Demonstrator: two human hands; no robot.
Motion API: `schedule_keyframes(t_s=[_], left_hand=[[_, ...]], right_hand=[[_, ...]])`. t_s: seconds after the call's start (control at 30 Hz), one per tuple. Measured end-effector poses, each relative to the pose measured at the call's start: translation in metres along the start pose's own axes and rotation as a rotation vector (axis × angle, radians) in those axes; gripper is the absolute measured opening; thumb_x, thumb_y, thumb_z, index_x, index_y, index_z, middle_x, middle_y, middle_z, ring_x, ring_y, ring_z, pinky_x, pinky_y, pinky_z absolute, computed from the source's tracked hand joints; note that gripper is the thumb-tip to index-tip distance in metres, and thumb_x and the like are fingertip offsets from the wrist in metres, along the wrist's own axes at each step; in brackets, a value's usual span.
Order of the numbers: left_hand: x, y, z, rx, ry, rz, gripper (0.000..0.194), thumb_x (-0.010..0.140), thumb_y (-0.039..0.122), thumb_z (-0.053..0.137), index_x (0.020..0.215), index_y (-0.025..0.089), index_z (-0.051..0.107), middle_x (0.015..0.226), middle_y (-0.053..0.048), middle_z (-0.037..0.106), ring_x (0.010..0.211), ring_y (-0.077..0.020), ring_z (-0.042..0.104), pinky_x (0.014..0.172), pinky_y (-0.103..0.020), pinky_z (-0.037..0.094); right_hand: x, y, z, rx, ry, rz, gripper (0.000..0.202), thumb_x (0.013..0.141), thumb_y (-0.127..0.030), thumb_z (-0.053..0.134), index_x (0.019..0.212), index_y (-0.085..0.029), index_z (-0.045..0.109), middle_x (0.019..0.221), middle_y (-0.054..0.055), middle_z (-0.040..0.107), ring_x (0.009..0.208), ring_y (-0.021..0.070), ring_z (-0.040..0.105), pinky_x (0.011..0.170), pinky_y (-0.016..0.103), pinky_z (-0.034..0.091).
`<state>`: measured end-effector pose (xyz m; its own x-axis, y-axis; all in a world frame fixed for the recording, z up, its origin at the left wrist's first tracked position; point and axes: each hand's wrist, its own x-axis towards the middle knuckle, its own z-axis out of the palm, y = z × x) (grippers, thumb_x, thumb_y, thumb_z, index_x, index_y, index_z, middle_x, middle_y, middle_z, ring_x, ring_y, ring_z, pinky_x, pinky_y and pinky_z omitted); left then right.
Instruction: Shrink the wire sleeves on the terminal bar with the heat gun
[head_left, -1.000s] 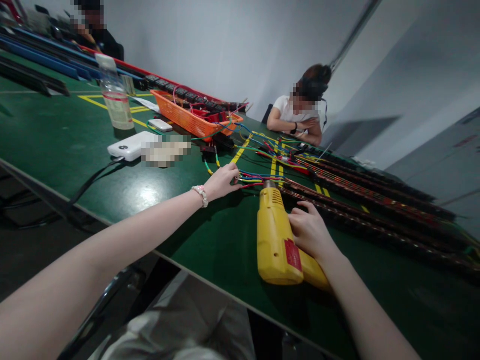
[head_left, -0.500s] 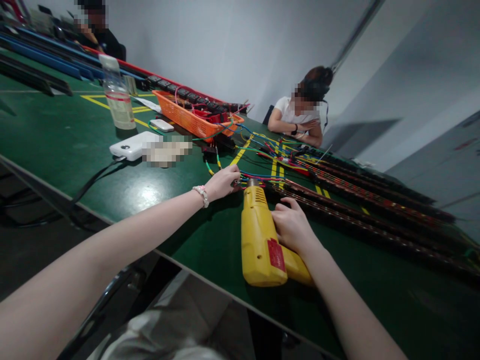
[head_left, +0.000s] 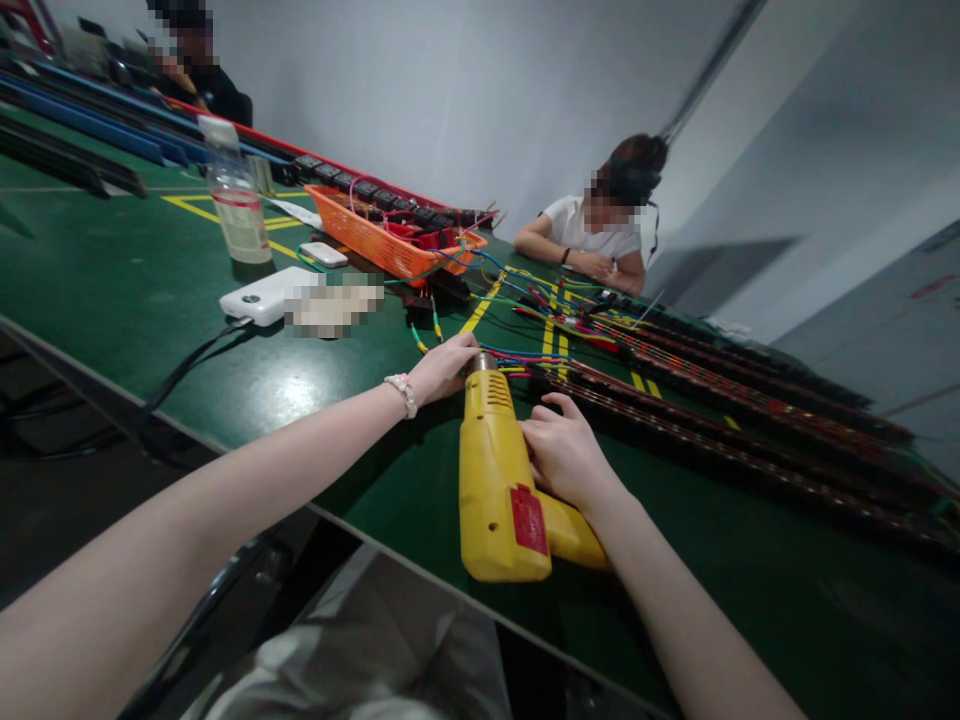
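My right hand point(head_left: 564, 448) is wrapped round the handle of a yellow heat gun point(head_left: 495, 470), whose metal nozzle points away from me. Just left of that nozzle, my left hand point(head_left: 444, 368) pinches a bundle of coloured wires point(head_left: 517, 358); its fingertips are partly hidden. Blue, red and yellow strands run right from there to long dark strips point(head_left: 675, 425) lying on the green table point(head_left: 390, 470). Green-and-yellow wires point(head_left: 418, 338) come out on the far side of my left hand.
An orange basket point(head_left: 375, 238) with red and black parts stands beyond my hands. At left are a plastic bottle point(head_left: 240, 215), a white device point(head_left: 262, 297) with a black cable, and a smaller white box point(head_left: 324, 254). A person point(head_left: 592, 230) sits across the table, another point(head_left: 214, 95) at far left.
My right hand has shifted the heat gun left, bringing its nozzle closer to my left hand. The person across the table has moved their arms.
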<state>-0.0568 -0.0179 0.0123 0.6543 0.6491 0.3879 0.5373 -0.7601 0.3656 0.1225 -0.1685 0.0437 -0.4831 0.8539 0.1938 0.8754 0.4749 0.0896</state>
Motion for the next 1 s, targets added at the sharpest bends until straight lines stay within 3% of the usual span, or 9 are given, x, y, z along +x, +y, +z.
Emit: schedule_keyframes(t_s=[0.2,0.4,0.63,1.0], left_hand=[[-0.002,0.003,-0.004,-0.006,-0.029,0.010,0.022,0.074,0.029,0.042,0.087,0.015,0.053,0.098,-0.004,0.049,0.086,-0.0045,0.043,0.075,-0.018,0.039],[-0.001,0.001,-0.004,0.019,-0.037,0.019,0.034,0.074,0.044,0.046,0.075,0.011,0.053,0.097,-0.004,0.047,0.080,-0.0017,0.040,0.070,-0.016,0.036],[-0.001,0.001,-0.002,0.015,-0.025,-0.006,0.021,0.073,0.032,0.049,0.072,0.011,0.051,0.097,-0.002,0.047,0.079,0.0000,0.040,0.070,-0.013,0.034],[-0.002,0.000,-0.003,0.011,-0.042,-0.018,0.027,0.074,0.036,0.047,0.072,0.010,0.050,0.098,-0.001,0.047,0.082,0.0005,0.041,0.071,-0.013,0.033]], right_hand=[[-0.002,0.002,0.001,0.001,0.006,-0.011,0.012,0.069,-0.020,0.045,0.072,-0.016,0.056,0.069,0.002,0.057,0.075,0.0123,0.046,0.101,0.032,0.017],[-0.009,0.013,0.004,0.037,-0.024,0.041,0.010,0.069,-0.018,0.047,0.065,-0.016,0.056,0.066,0.000,0.058,0.071,0.0113,0.046,0.098,0.032,0.019],[-0.027,0.027,0.002,0.050,-0.020,0.120,0.009,0.067,-0.014,0.049,0.062,-0.015,0.056,0.062,-0.001,0.056,0.069,0.0104,0.047,0.096,0.031,0.021],[-0.031,0.028,0.000,0.041,-0.013,0.139,0.008,0.069,-0.015,0.049,0.063,-0.015,0.055,0.060,-0.002,0.055,0.068,0.0108,0.047,0.095,0.032,0.023]])
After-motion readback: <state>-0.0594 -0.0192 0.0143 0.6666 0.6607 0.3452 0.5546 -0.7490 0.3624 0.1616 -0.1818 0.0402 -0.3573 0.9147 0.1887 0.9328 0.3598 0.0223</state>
